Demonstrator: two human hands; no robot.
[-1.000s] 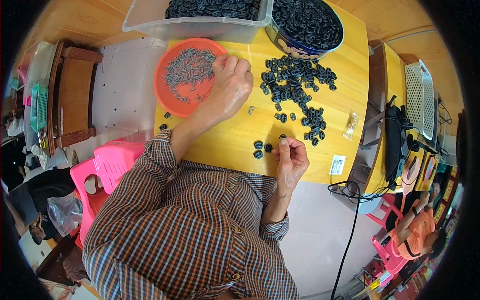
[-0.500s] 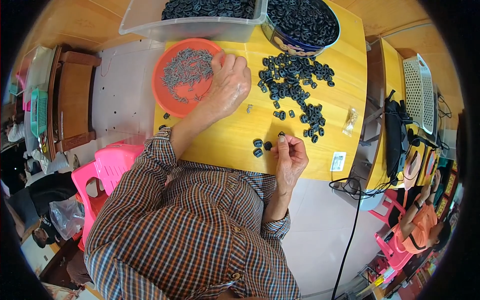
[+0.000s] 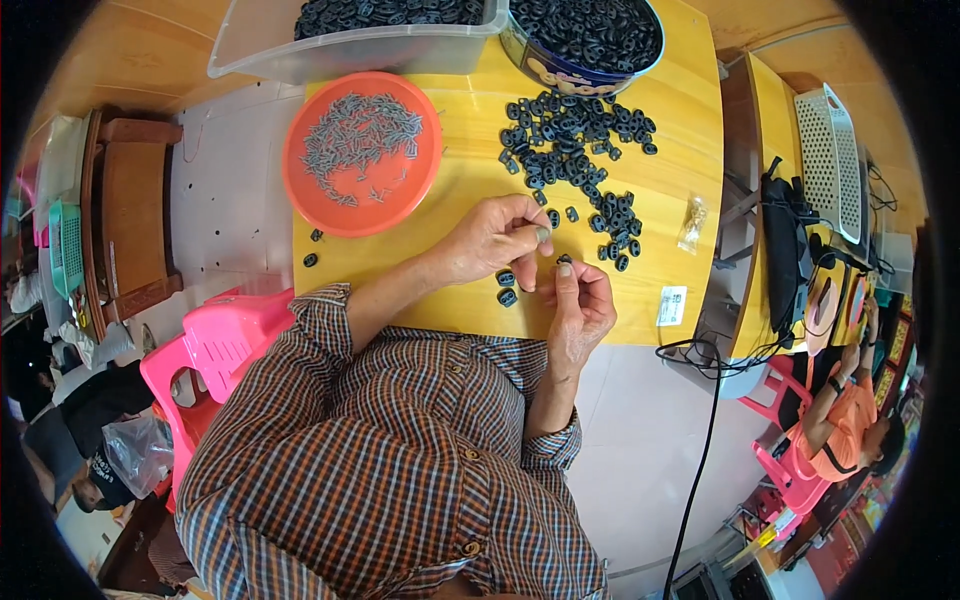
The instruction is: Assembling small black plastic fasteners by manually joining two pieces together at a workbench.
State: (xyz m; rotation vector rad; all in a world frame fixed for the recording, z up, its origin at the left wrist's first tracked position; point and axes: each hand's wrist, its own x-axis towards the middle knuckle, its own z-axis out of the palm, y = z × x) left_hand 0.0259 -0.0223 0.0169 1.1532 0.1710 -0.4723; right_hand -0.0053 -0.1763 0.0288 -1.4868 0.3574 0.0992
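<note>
My left hand [image 3: 488,242] is over the near part of the table, its thumb and fingertips pinched together. A greyish spot shows at the fingertips; what they hold is too small to make out. Just to its right, my right hand [image 3: 580,312] pinches a small black plastic cord lock part [image 3: 564,259] between thumb and fingers, held upward. Beside the left hand's fingers lie black two-holed cord lock pieces [image 3: 507,297]. An orange dish [image 3: 425,195] with many small grey metal pieces [image 3: 365,128] stands at the left. Farther off spreads a loose pile of black cord lock pieces [image 3: 565,140].
At the back stand a clear plastic bin [image 3: 400,62] and a dark round tin [image 3: 570,78], both full of black pieces. A small clear bag [image 3: 692,222] and a white label [image 3: 672,306] lie at the right. A black cable [image 3: 712,430] hangs off the right corner.
My left hand has left the orange dish and come right and nearer, close to my right hand. My right hand keeps its hold on the black part. The view has shifted slightly.
</note>
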